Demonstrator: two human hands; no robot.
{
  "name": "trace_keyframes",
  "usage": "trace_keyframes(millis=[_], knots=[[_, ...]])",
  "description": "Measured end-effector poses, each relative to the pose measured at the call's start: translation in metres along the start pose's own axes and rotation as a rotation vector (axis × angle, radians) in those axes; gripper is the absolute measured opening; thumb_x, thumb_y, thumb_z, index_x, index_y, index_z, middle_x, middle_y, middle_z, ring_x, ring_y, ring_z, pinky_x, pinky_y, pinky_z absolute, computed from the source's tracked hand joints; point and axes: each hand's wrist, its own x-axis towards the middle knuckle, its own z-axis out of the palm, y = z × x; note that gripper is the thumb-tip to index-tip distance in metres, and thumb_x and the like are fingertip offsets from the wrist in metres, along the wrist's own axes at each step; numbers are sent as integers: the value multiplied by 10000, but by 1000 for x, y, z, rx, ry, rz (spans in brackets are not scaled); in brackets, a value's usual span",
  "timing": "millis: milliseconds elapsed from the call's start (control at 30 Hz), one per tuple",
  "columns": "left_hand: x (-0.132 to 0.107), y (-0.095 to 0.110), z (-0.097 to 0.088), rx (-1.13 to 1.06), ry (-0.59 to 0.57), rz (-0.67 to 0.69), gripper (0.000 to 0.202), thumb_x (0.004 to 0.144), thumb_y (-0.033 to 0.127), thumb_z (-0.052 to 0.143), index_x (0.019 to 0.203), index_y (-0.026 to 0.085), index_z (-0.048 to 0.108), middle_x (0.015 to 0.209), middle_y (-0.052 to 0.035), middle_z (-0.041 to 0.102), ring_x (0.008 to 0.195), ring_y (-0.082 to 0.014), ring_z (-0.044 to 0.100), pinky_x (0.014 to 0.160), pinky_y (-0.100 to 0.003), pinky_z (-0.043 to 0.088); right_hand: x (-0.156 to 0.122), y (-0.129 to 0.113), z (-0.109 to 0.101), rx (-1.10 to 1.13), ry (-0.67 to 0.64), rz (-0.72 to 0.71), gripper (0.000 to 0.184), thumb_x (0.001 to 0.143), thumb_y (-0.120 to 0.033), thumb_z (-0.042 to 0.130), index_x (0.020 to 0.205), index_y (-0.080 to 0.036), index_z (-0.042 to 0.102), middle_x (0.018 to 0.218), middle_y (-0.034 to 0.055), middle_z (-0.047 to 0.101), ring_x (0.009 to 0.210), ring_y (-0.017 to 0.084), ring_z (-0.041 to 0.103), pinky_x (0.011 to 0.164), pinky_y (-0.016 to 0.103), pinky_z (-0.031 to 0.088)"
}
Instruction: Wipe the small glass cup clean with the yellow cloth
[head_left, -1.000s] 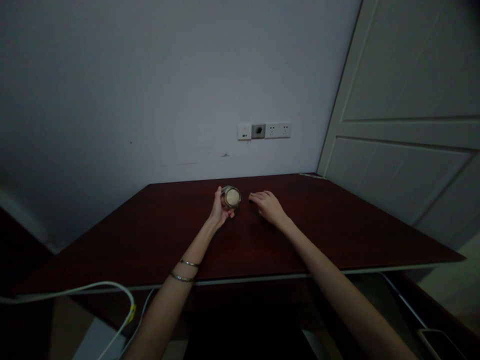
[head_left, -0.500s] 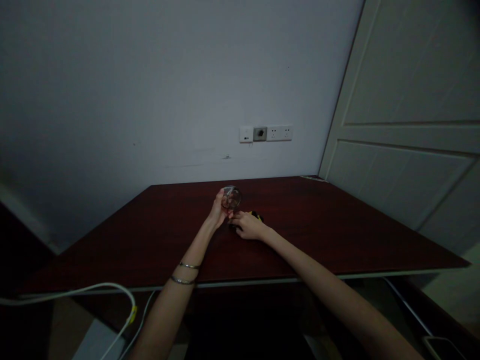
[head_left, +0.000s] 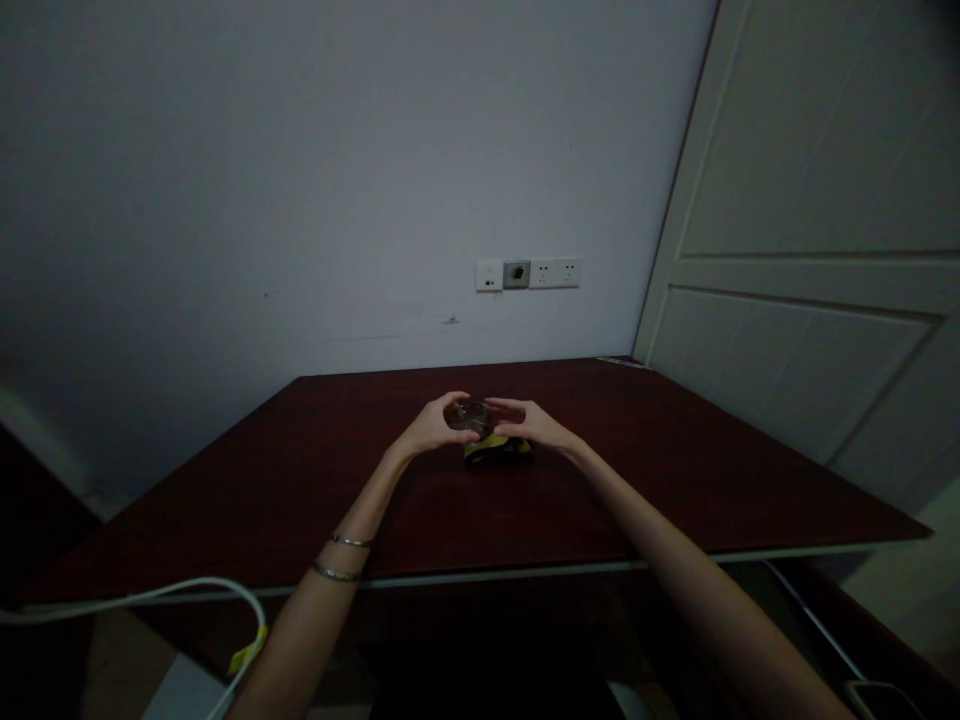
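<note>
A clear round glass dish (head_left: 471,416) is held up between both hands over the dark red table. My left hand (head_left: 435,423) is closed on its left side, thumb below and fingers above. Curved around the dish's right edge, my right hand (head_left: 531,420) has its fingertips and thumb against it. Just below and behind the right hand, a yellow and black item (head_left: 499,452) lies on the table, partly covered by the thumb and the dish; its kind cannot be made out.
The dark red table (head_left: 300,480) reaches back to a pale wall with sockets (head_left: 541,273). A white panelled door (head_left: 802,330) stands at the right. A white cable (head_left: 195,583) loops over the front left edge.
My right hand has left the yellow and black item and risen to the dish's right side. The dish, in my left hand, has tipped and come slightly lower.
</note>
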Motion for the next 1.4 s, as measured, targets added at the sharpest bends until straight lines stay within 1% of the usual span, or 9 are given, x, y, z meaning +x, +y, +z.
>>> trace_keyframes(millis=[167, 400, 633, 767, 867, 1033, 1167, 1300, 1400], knots=[[-7, 6, 3, 147, 35, 20, 874, 403, 282, 805, 1193, 202, 439, 983, -74, 571, 916, -226, 561, 840, -366, 424, -1, 2, 12, -46, -4, 1, 716, 516, -252, 782, 1180, -159, 532, 1165, 98, 596, 1061, 247, 565, 967, 435, 397], [-14, 11, 7, -1, 1, -2, 1099, 431, 238, 804, 1359, 215, 214, 1155, -147, 545, 1097, -261, 514, 952, -419, 359, -2, 17, 15, -20, 56, -69, 704, 494, -250, 792, 1146, -142, 548, 1118, 107, 622, 1016, 237, 594, 974, 433, 395], [-6, 4, 18, -46, -49, 11, 1140, 483, 233, 787, 1398, 228, 106, 1275, -160, 478, 1163, -255, 474, 993, -417, 325, -8, 20, 6, -59, 117, -97, 707, 494, -268, 792, 1148, -153, 552, 1151, 103, 605, 1059, 256, 566, 967, 443, 405], [17, 5, 34, -37, -56, 17, 1141, 453, 243, 801, 1393, 197, 156, 1266, -189, 484, 1172, -282, 463, 997, -433, 308, -11, 21, -22, -115, 159, -73, 684, 503, -270, 787, 1140, -155, 566, 1156, 103, 602, 1064, 262, 563, 963, 445, 408], [42, 8, 55, -6, -116, 51, 1134, 458, 279, 800, 1392, 185, 164, 1201, -174, 544, 1121, -281, 508, 974, -420, 335, -19, 21, -53, -157, 203, -52, 671, 504, -261, 783, 1131, -149, 573, 1146, 103, 608, 1068, 264, 560, 957, 434, 415], [89, 6, 108, 83, -202, 115, 1163, 499, 352, 781, 1400, 117, 85, 1159, -201, 565, 1086, -299, 528, 930, -416, 362, -43, 22, -112, -194, 226, 69, 680, 521, -254, 760, 1162, -162, 553, 1129, 89, 620, 1076, 259, 557, 977, 437, 396], [120, -3, 155, 93, -279, 100, 1197, 498, 408, 775, 1395, 78, 53, 1151, -219, 564, 1087, -303, 526, 907, -404, 382, -67, 31, -154, -246, 278, 140, 698, 542, -253, 749, 1195, -151, 524, 1205, 103, 568, 1141, 262, 504, 1010, 430, 360], [138, -11, 191, 160, -298, 65, 1200, 463, 440, 781, 1385, 63, 111, 1185, -244, 528, 1106, -334, 506, 895, -413, 388, -86, 43, -181, -283, 331, 230, 698, 528, -236, 753, 1186, -154, 533, 1216, 109, 557, 1167, 268, 480, 1024, 428, 342], [143, -14, 208, 204, -342, 49, 1203, 451, 473, 775, 1380, 59, 133, 1193, -248, 518, 1119, -349, 492, 891, -413, 392, -96, 50, -192, -257, 311, 250, 683, 524, -224, 753, 1172, -161, 547, 1200, 108, 570, 1170, 258, 479, 1026, 404, 346]])
